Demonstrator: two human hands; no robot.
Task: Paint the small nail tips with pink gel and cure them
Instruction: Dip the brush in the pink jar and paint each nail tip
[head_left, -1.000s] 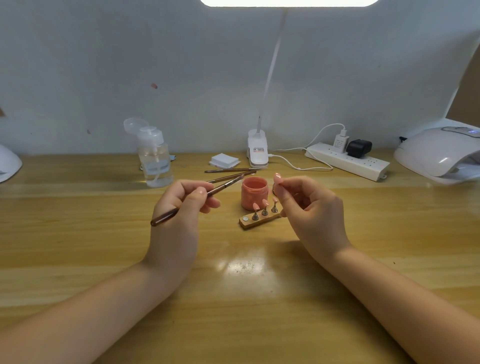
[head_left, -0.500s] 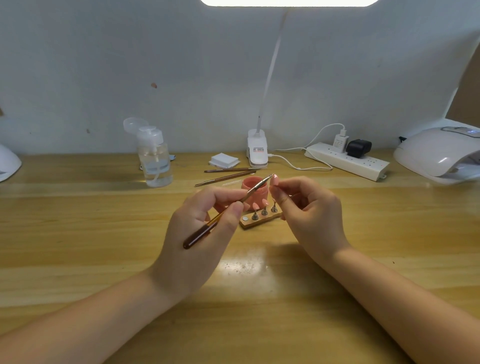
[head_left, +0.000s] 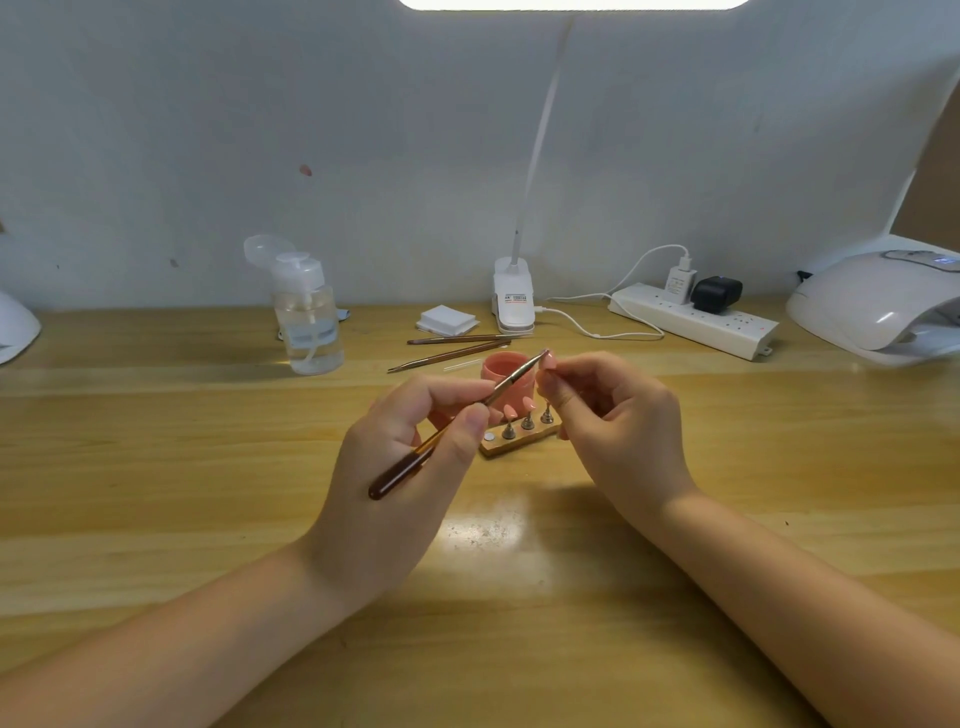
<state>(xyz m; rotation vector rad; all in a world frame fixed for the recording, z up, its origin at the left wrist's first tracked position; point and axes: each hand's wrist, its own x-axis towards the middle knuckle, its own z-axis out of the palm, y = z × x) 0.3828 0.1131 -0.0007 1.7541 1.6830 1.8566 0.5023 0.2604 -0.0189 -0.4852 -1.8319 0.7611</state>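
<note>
Touching a brush (head_left: 457, 426) tip to a pink nail tip (head_left: 549, 359) at the frame's centre.
The right hand (head_left: 618, 415) pinches the nail tip's stand between thumb and fingers, while the left hand (head_left: 400, 467) pinches the brush, whose dark handle slants toward lower left. Just behind and partly hidden by both hands stand a pink jar (head_left: 506, 376) and a wooden holder (head_left: 519, 439) carrying more pink tips. Farther up the tabletop (head_left: 156, 467) lie two spare brushes (head_left: 452, 348), white pads (head_left: 447, 318), a clear pump bottle (head_left: 306, 317) at left, a clip lamp (head_left: 513, 301), a power strip (head_left: 691, 319), and a white curing lamp (head_left: 878, 301) at right.
</note>
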